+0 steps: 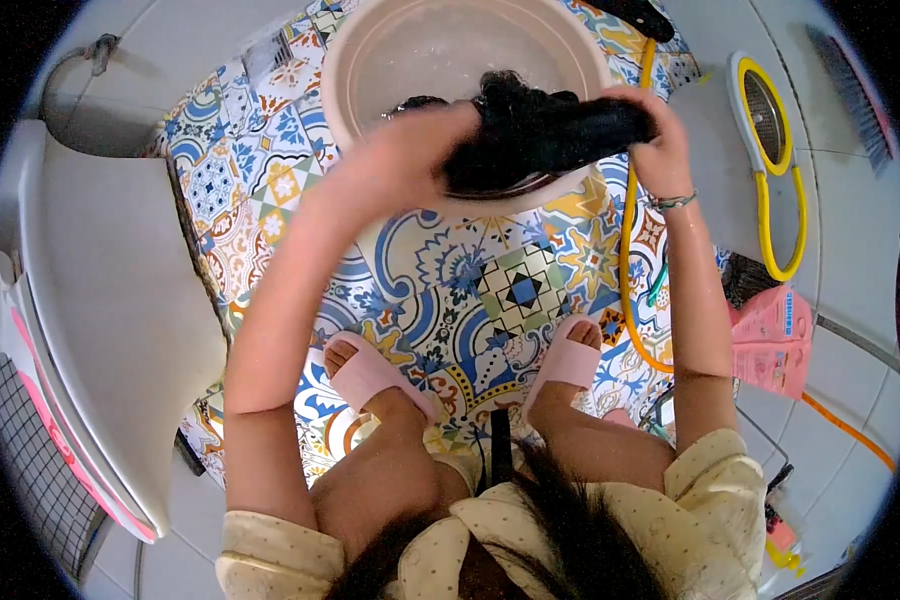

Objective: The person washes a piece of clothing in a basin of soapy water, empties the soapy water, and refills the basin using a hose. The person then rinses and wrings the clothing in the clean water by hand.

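Between both hands a bunched, wet black cloth point(550, 135) stretches over the near rim of a beige plastic basin point(345, 95). My left hand point(435, 145), slightly blurred, grips its left end; those fingers are partly hidden behind my wrist and the fabric. At the other end my right hand point(660, 140) is closed on the cloth, thumb towards me. Cloudy water point(430, 50) fills the basin, and a dark bit of fabric shows at its surface by my left hand. What kind of garment the cloth is, I cannot tell.
A yellow hose point(627, 240) runs along the patterned tile floor point(450, 260) right of the basin. On the right are a pink pouch point(773, 335), a yellow-rimmed slipper-shaped item point(770, 140) and a brush point(850, 95). A white tub-like fixture point(120, 290) stands left.
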Motion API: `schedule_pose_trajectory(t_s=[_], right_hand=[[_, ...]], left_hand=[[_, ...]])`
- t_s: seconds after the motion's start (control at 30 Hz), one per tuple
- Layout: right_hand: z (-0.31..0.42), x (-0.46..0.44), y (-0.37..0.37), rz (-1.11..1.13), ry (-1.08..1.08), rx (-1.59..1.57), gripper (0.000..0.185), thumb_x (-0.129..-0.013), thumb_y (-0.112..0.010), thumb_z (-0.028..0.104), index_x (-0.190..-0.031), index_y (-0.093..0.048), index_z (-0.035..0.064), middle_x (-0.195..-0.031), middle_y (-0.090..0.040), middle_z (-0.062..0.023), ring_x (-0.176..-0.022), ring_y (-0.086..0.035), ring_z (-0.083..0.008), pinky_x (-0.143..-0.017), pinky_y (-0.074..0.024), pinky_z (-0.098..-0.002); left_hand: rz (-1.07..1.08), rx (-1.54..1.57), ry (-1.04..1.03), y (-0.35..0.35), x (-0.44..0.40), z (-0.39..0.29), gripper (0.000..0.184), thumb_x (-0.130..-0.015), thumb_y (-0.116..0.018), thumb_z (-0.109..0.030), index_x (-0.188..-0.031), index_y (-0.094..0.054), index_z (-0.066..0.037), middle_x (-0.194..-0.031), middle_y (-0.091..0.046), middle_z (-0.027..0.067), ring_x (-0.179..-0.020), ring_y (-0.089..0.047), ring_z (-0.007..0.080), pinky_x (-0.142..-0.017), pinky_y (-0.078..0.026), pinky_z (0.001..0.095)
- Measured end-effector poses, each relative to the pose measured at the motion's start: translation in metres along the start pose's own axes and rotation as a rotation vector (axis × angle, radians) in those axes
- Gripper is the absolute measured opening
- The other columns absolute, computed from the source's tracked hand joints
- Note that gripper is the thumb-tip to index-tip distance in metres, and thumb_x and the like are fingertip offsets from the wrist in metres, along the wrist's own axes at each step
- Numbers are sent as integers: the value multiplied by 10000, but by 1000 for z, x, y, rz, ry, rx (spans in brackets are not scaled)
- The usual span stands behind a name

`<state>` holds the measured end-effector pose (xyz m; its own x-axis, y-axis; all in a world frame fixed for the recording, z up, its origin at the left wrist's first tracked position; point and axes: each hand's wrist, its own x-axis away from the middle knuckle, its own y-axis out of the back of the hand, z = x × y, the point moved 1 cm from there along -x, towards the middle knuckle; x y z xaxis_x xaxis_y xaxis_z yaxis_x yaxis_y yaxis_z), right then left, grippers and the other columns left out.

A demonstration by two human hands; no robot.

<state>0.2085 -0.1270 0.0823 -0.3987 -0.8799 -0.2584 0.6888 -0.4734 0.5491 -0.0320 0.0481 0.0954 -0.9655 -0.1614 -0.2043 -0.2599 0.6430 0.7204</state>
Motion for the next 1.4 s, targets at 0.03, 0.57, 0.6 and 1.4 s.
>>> schedule_pose_trajectory(t_s=[0.03, 0.57, 0.6, 1.4], right_hand=[[20, -5, 0, -53, 15, 38, 449, -654, -548, -130, -1056, -613, 61, -994, -644, -83, -952, -611, -192, -840, -460, -279], [31, -33, 12, -316, 106, 141, 455, -663, -545, -92, -1087, -596, 65, -1015, -634, -96, -964, -598, -180, -849, -454, -276], [25, -30, 9, -244, 41, 188, 446, -665, -574, -61, -1091, -590, 68, -1023, -625, -114, -972, -600, -218, -862, -453, -296], [28, 26, -33, 252, 26, 370, 376, -747, -604, 121, -1115, -541, 75, -974, -579, -135, -908, -570, -325, -781, -473, -382]], left_hand=[[-22, -132, 82, 10, -1, 17, 326, -718, -596, -30, -1020, -499, -103, -950, -599, 145, -885, -587, 355, -744, -474, 423], [-548, -310, 312, 65, -16, 60, 406, -710, -533, 10, -1110, -537, -58, -977, -614, 186, -947, -577, 356, -832, -448, 392], [-527, -315, 342, 60, -16, 66, 392, -720, -516, -2, -1109, -532, -45, -966, -613, 201, -943, -577, 366, -835, -444, 396], [400, -238, 288, -21, 22, 24, 383, -706, -652, -146, -1086, -610, -128, -860, -640, 169, -828, -615, 337, -750, -494, 421]])
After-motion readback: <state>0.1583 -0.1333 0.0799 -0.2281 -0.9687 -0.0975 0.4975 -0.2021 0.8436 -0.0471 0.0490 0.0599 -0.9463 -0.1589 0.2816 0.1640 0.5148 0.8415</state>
